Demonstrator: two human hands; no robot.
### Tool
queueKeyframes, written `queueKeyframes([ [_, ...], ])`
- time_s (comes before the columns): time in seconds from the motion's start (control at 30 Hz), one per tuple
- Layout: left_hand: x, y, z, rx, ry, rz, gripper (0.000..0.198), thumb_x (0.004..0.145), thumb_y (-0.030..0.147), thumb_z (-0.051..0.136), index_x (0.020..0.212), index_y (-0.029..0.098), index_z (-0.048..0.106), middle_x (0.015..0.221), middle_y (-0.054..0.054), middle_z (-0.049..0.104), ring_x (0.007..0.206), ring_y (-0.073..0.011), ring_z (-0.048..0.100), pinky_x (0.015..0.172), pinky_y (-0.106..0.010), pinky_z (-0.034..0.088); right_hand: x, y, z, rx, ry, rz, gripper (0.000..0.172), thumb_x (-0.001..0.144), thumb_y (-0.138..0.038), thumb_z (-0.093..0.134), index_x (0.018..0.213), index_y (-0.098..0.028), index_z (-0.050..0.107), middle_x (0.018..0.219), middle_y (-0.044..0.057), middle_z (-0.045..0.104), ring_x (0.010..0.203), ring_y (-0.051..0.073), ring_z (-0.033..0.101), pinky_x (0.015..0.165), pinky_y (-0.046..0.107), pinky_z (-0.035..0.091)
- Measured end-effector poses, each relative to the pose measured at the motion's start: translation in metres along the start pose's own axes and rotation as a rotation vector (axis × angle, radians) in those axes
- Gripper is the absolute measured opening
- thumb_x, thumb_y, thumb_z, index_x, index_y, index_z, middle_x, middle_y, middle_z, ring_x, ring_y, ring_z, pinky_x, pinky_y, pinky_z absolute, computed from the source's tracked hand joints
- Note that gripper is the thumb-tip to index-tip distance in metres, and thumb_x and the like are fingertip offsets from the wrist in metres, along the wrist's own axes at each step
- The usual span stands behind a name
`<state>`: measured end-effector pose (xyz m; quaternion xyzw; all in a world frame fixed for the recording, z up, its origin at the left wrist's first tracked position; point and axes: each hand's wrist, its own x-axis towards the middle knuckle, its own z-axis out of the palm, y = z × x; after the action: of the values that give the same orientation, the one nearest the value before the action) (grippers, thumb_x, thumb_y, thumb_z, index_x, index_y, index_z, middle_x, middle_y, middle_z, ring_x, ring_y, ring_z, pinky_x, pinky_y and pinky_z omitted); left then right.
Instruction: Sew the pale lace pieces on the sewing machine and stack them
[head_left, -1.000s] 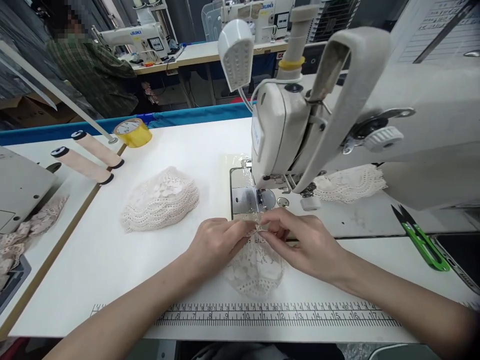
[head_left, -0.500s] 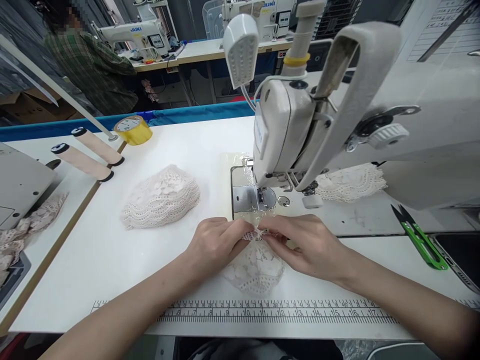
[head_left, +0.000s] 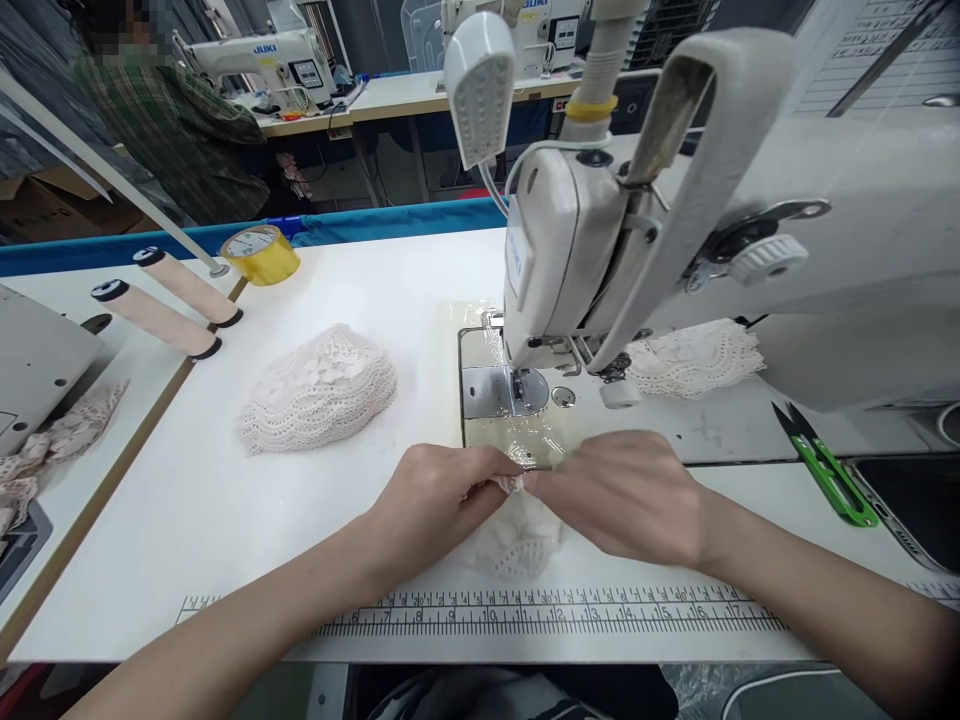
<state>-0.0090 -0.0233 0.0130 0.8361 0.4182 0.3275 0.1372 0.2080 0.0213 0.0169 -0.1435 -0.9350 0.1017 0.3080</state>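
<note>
A small piece of white lace (head_left: 514, 535) lies on the white table just in front of the sewing machine's needle plate (head_left: 499, 390). My left hand (head_left: 435, 495) and my right hand (head_left: 626, 490) meet fingertip to fingertip over its upper edge, both pinched shut on the lace. The machine head (head_left: 570, 250) and its presser foot stand a short way behind my fingers. My right hand is slightly blurred.
A heap of lace pieces (head_left: 319, 390) sits to the left, another (head_left: 694, 360) behind the machine arm. Green thread snips (head_left: 825, 465) lie at the right. Yellow tape (head_left: 259, 255) and two thread cones (head_left: 165, 300) stand far left. A ruler strip (head_left: 525, 615) runs along the front edge. A person works at the back left.
Both hands have drawn a little toward me and closer together over the lace, which is now more bunched under them. My right hand has rolled flatter over the piece.
</note>
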Motion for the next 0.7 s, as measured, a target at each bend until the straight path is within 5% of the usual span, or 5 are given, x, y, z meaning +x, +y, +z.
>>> queueKeyframes([
  [0.17, 0.006, 0.0, 0.005, 0.206, -0.18, -0.317, 0.008, 0.087, 0.028, 0.065, 0.088, 0.02, 0.065, 0.05, 0.008, 0.056, 0.039, -0.0093, 0.046, 0.041, -0.022, 0.03, 0.008, 0.006, 0.013, 0.14, -0.083, 0.397, 0.018, 0.095, -0.021, 0.049, 0.087, -0.019, 0.065, 0.063, -0.003, 0.064, 0.052, 0.009, 0.056, 0.049, 0.022, 0.04],
  [0.27, 0.006, -0.001, 0.01, 0.475, -0.057, -0.182, 0.026, 0.085, 0.026, 0.066, 0.11, 0.019, 0.06, 0.079, 0.0, 0.069, 0.063, -0.0161, 0.061, 0.055, -0.028, 0.041, 0.009, 0.012, 0.02, 0.063, -0.103, 0.495, 0.02, 0.093, -0.023, 0.051, 0.081, -0.018, 0.066, 0.061, -0.003, 0.064, 0.052, 0.01, 0.054, 0.049, 0.022, 0.036],
  [0.43, -0.001, 0.003, 0.013, 0.659, 0.059, 0.214, 0.016, 0.088, 0.011, 0.06, 0.1, 0.019, 0.066, 0.105, -0.004, 0.07, 0.093, -0.0195, 0.061, 0.086, -0.038, 0.04, 0.011, 0.016, 0.02, 0.084, -0.16, 0.626, 0.018, 0.091, -0.024, 0.052, 0.082, -0.019, 0.066, 0.064, -0.003, 0.064, 0.053, 0.01, 0.053, 0.051, 0.024, 0.032],
  [0.53, -0.006, 0.008, 0.013, 0.68, -0.016, 0.236, 0.019, 0.091, 0.018, 0.058, 0.108, 0.015, 0.066, 0.113, -0.005, 0.071, 0.101, -0.0203, 0.06, 0.088, -0.039, 0.038, 0.011, 0.019, 0.016, 0.016, -0.217, 0.646, 0.022, 0.095, -0.029, 0.048, 0.089, -0.02, 0.067, 0.062, -0.003, 0.063, 0.052, 0.011, 0.052, 0.052, 0.025, 0.03],
  [0.7, -0.003, 0.008, 0.012, 0.597, -0.061, 0.156, 0.027, 0.097, 0.027, 0.052, 0.118, 0.015, 0.063, 0.122, -0.003, 0.068, 0.108, -0.0197, 0.061, 0.091, -0.041, 0.035, 0.009, 0.024, 0.001, -0.564, -0.258, 0.653, 0.04, 0.098, -0.034, 0.036, 0.093, -0.016, 0.071, 0.053, 0.003, 0.058, 0.045, 0.013, 0.044, 0.048, 0.028, 0.017],
])
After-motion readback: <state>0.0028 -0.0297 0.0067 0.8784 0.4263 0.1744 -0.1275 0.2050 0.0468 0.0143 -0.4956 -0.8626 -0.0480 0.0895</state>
